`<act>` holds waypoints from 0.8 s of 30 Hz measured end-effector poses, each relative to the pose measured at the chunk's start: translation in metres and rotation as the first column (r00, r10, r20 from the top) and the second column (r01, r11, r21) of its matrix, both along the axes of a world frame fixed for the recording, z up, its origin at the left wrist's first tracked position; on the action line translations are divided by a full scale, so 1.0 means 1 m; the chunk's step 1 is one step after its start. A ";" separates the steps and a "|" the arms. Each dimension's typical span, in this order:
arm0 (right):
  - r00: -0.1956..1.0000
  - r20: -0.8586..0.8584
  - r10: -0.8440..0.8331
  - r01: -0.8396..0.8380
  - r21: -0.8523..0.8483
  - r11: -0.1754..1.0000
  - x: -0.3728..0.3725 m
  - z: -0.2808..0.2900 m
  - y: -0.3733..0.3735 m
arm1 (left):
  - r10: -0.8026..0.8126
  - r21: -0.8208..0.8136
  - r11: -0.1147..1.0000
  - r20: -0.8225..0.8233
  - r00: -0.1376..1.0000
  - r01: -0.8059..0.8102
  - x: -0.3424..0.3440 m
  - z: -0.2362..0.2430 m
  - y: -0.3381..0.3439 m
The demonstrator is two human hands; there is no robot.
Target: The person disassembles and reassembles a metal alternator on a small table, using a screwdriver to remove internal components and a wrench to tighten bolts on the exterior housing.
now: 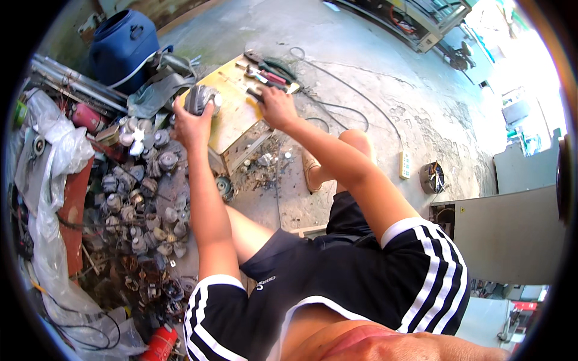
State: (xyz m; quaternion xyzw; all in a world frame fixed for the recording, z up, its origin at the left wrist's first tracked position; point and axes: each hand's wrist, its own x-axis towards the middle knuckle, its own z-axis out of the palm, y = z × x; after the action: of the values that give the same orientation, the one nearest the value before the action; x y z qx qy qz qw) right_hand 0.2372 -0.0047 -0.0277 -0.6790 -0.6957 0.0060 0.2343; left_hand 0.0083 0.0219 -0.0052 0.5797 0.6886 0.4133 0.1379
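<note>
My left hand [192, 125] is wrapped round a grey, ribbed, round metal part [195, 100], which looks like a small motor, at the left edge of a low wooden work board [232, 123]. My right hand [278, 108] is at the board's right side, its fingers closed on a dark-handled tool [255, 94] whose working end I cannot make out. Just beside those fingers lies a yellow-handled tool [253, 108]. Beyond, at the far right corner of the board, are red-handled pliers [272, 77] and a dark green power tool [280, 68].
A heap of small motor parts [141, 198] covers the floor on the left, beside clear plastic sheeting [51, 174]. A blue barrel [123, 48] stands at the far left. On the right are a power strip [404, 164] with its cable and a round container [432, 178]. Debris lies below the board.
</note>
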 end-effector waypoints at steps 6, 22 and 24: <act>0.551 -0.824 0.132 -0.153 0.056 0.987 -0.023 0.055 -0.020 | -0.020 -0.068 0.997 0.075 0.997 0.025 -0.020 -0.005 0.007; 0.440 -0.172 0.881 -0.880 0.112 0.462 -0.111 0.148 -0.171 | -0.236 0.130 0.968 0.198 0.951 0.213 -0.043 -0.050 0.043; 0.133 -0.606 0.784 -0.843 0.348 0.411 -0.122 0.164 -0.182 | -0.203 0.077 0.978 0.125 0.971 0.194 -0.034 -0.034 0.029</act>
State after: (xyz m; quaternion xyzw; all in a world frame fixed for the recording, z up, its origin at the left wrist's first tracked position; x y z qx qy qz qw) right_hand 0.1153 -0.1868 0.1360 -0.1406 -0.8022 0.4131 0.4075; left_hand -0.0252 0.0507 -0.0390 0.6213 0.6027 0.4569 0.2050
